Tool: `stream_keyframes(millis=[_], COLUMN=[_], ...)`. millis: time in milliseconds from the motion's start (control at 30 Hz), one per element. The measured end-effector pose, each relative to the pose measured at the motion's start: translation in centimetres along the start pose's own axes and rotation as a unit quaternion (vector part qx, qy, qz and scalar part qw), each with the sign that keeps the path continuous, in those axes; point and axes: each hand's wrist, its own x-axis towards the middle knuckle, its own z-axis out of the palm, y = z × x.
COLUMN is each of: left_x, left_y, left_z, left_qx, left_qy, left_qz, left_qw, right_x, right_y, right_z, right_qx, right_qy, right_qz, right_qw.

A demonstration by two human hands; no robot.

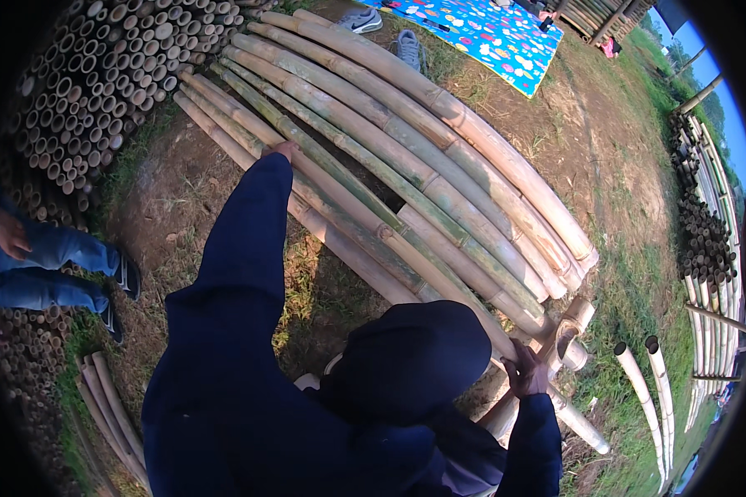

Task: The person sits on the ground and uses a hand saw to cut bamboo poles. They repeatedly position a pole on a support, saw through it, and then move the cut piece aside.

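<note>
My left hand [282, 150] is closed over a long bamboo pole [340, 197] toward its far left end. Farther down, at the near right end of what looks like the same pole, my right hand [526, 370] grips it, with its fingers partly in shadow. Several thick tan and greenish bamboo poles [439, 108] lie side by side beyond it, slanting from upper left to lower right. Their near ends lie by a short cross piece of bamboo [574, 325] with a notch cut in it. A dark, cloth-covered rounded shape [414, 352] between my arms hides part of the poles.
Stacked bamboo [99, 91], cut ends outward, stands at upper left. A person in jeans [50, 248] is at the left edge. Shoes [408, 50] lie near a blue patterned mat [489, 37] at the back. Two loose poles [645, 389] and more stacks [704, 224] are at right.
</note>
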Motion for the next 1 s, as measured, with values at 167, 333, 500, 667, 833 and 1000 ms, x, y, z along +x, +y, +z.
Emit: stream_keyframes(millis=[167, 333, 500, 667, 833, 1000], left_x=[-1.1, -1.6, -3.3, -2.8, -5.9, -3.2], left_y=[2.2, 3.5, 4.1, 4.8, 5.3, 8.0], left_z=[-2.7, -3.9, -3.4, -5.6, -3.5, -5.5], left_qx=[0.112, 0.101, 0.08, 0.062, 0.055, 0.088], left_qy=[0.03, 0.006, -0.032, -0.086, -0.094, -0.089], left_qz=[-0.029, -0.034, -0.034, -0.036, -0.012, 0.001], left_qw=[0.993, 0.994, 0.996, 0.994, 0.994, 0.992], right_x=[3.5, 6.3, 8.4, 8.6, 8.9, 8.7], right_y=[-2.0, -3.7, -6.4, -8.6, -8.1, -10.6], right_z=[-0.1, -0.1, 1.3, 1.1, -0.6, -1.9], right_qx=[0.044, 0.107, 0.059, 0.043, 0.108, 0.003], right_qy=[-0.012, -0.056, -0.034, -0.014, -0.101, 0.017], right_qz=[-0.023, -0.037, -0.055, -0.087, -0.036, -0.074], right_qw=[0.999, 0.992, 0.996, 0.995, 0.988, 0.997])
